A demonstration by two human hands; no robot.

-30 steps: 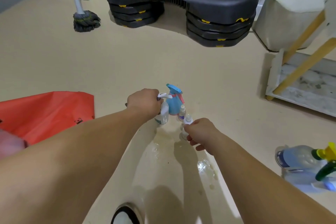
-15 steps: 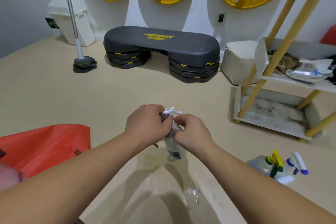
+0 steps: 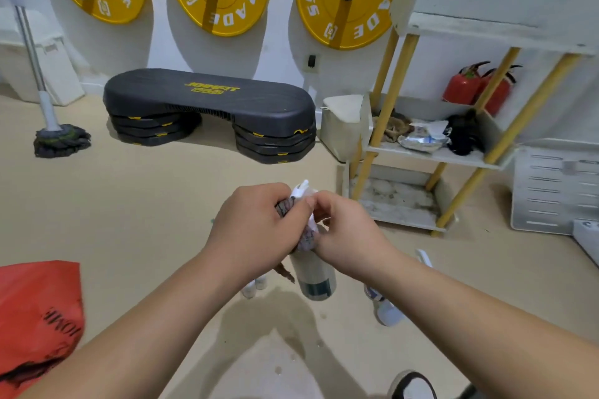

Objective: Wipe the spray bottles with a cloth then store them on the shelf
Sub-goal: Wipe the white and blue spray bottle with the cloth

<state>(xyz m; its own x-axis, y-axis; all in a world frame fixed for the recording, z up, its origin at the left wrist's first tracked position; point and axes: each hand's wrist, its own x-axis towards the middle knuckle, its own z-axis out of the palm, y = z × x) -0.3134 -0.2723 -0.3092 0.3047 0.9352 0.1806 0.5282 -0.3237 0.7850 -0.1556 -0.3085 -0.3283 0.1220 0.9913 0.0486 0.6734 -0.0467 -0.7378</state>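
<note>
I hold a translucent spray bottle [image 3: 313,275] with a white trigger off the floor in front of me. My left hand [image 3: 256,227] grips a patterned cloth [image 3: 306,235] wrapped round the bottle's neck. My right hand [image 3: 348,233] curls round the bottle's top from the right, thumb by the nozzle. Two small white bottles [image 3: 254,285] stand on the floor below my left hand. Another spray bottle [image 3: 387,312] lies on the floor under my right forearm, partly hidden. The shelf [image 3: 431,157], white with yellow poles, stands at the right.
The shelf's middle level holds rags and a foil bag [image 3: 423,138]. A black step platform [image 3: 210,104] and a mop [image 3: 61,139] lie ahead, a red bag [image 3: 35,317] at left, a white crate [image 3: 554,191] at right. Wet patches mark the floor near my shoe [image 3: 411,385].
The bottle came up off the floor in my left hand. My right hand left the small bottles and joined it at the bottle's top. My view rose toward the wall and shelf.
</note>
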